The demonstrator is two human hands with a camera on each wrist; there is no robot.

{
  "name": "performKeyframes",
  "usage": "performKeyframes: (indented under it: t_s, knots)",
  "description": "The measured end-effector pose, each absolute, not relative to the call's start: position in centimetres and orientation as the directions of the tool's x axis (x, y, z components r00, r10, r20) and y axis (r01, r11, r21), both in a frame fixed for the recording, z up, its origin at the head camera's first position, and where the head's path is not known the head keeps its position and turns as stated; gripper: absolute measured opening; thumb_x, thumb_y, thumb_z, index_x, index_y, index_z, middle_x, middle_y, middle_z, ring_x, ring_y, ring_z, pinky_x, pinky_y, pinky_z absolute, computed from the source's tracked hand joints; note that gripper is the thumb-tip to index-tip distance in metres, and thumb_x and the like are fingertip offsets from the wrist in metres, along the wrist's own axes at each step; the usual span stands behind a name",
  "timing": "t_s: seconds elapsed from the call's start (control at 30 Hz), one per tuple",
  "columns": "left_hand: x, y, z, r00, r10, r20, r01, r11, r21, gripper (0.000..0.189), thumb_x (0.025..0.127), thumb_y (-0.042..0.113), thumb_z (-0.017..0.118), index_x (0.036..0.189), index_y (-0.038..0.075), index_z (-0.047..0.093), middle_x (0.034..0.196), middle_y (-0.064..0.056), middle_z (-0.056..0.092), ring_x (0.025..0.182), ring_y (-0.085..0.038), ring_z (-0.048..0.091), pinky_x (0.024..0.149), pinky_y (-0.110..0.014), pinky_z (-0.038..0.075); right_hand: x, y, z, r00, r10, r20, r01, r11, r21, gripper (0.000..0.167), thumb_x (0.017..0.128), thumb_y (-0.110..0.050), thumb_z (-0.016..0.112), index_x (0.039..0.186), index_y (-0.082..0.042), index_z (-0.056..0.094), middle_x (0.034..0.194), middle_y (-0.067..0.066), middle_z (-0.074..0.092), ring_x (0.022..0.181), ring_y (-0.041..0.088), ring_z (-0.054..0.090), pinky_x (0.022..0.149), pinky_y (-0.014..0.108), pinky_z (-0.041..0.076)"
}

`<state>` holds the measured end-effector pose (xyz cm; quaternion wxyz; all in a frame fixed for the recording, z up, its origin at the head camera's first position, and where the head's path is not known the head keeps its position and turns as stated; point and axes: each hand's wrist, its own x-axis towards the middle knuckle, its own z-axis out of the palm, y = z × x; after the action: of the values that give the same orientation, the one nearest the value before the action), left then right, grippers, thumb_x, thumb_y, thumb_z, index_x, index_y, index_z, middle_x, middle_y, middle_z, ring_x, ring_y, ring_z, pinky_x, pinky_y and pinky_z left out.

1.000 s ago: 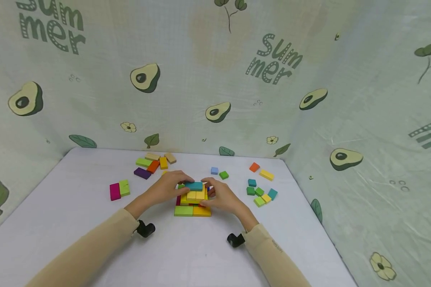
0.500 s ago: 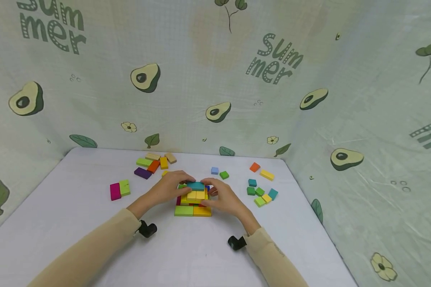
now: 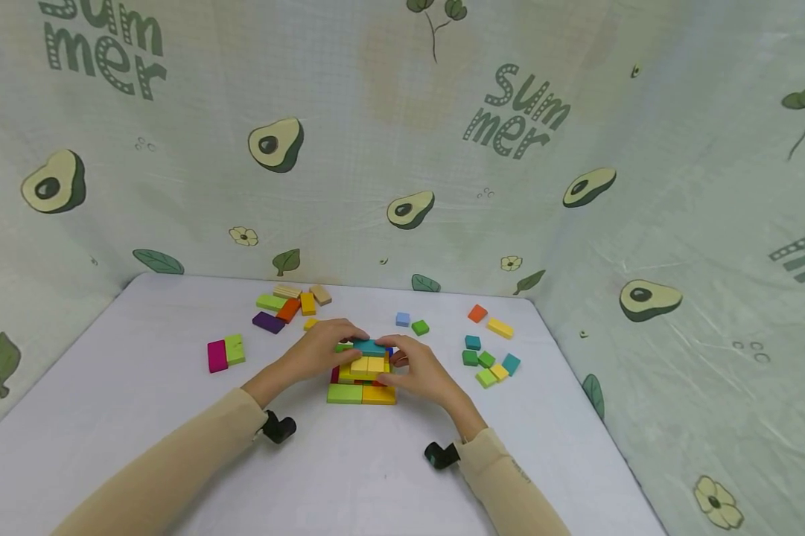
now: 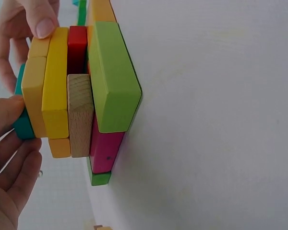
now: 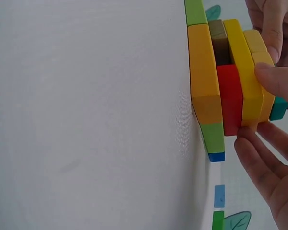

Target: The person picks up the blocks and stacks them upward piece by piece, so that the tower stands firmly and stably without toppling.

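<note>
A layered stack of coloured wooden blocks [image 3: 345,394] stands on the white table, lime and orange at its base. Across its top lies a teal block [image 3: 370,348], over two light yellow blocks [image 4: 33,87] and a long yellow block [image 4: 55,86]. My left hand [image 3: 316,350] pinches the teal block, thumb in front and fingers behind its left end. On the other side, my right hand [image 3: 418,370] has its thumb on the front of the light yellow blocks and its fingers bent around the stack's right end. Its index fingertip is right at the teal block's right end.
Loose blocks lie around the stack: a magenta block [image 3: 217,356] with a lime one at left, a purple block [image 3: 269,322] among several at the back left. At right are a teal cube [image 3: 472,342], a yellow block [image 3: 500,327] and several others. A patterned cloth hangs behind.
The teal block has slid slightly right across the top of the stack, the left hand moving with it. The right hand has stayed nearly still at the stack's right side.
</note>
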<state>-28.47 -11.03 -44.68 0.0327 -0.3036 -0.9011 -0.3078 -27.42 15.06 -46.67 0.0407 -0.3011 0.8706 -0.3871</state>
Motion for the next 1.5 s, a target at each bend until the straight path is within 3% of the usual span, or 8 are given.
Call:
performKeyframes:
  t_s: [0.7, 0.97, 1.33, 1.5]
  knots:
    - [-28.7, -11.4, -44.9, -0.814, 0.536, 0.226, 0.558, 0.612, 0.560, 0.036, 0.099, 0.021, 0.078, 0.133, 0.013, 0.073, 0.122, 0.000, 0.072, 0.111, -0.018, 0.068, 0.102, -0.038, 0.059, -27.4, 14.9, -46.4, -0.815, -0.557, 0.163, -0.484, 0.497, -0.721, 0.052, 0.095, -0.018, 0.083, 0.142, -0.018, 0.063, 0.139, 0.001, 0.065, 0.110, 0.025, 0.068, 0.101, 0.043, 0.059]
    - [-28.8, -12.1, -45.0, -0.809, 0.548, 0.213, 0.559, 0.606, 0.565, 0.040, 0.100, 0.024, 0.077, 0.138, 0.014, 0.070, 0.129, -0.001, 0.071, 0.115, -0.021, 0.067, 0.102, -0.043, 0.059, -27.5, 14.9, -46.5, -0.814, -0.559, 0.158, -0.486, 0.506, -0.712, 0.052, 0.095, -0.019, 0.084, 0.143, -0.018, 0.063, 0.138, 0.000, 0.065, 0.110, 0.022, 0.069, 0.100, 0.040, 0.060]
    - [-28.8, -18.6, -44.6, -0.838, 0.481, 0.258, 0.544, 0.695, 0.470, 0.042, 0.097, 0.020, 0.080, 0.138, 0.015, 0.070, 0.130, -0.008, 0.072, 0.116, -0.033, 0.066, 0.094, -0.049, 0.061, -27.4, 14.8, -46.6, -0.830, -0.539, 0.141, -0.468, 0.538, -0.701, 0.054, 0.094, -0.020, 0.084, 0.144, -0.020, 0.063, 0.139, -0.002, 0.065, 0.111, 0.019, 0.068, 0.101, 0.037, 0.059]
    - [-28.5, -22.8, -44.7, -0.872, 0.435, 0.226, 0.489, 0.744, 0.455, 0.041, 0.097, 0.018, 0.080, 0.136, 0.012, 0.071, 0.132, -0.010, 0.072, 0.121, -0.037, 0.065, 0.101, -0.060, 0.056, -27.4, 14.9, -46.7, -0.834, -0.534, 0.139, -0.462, 0.537, -0.706, 0.054, 0.094, -0.019, 0.084, 0.144, -0.021, 0.063, 0.139, -0.003, 0.065, 0.111, 0.019, 0.068, 0.101, 0.036, 0.059]
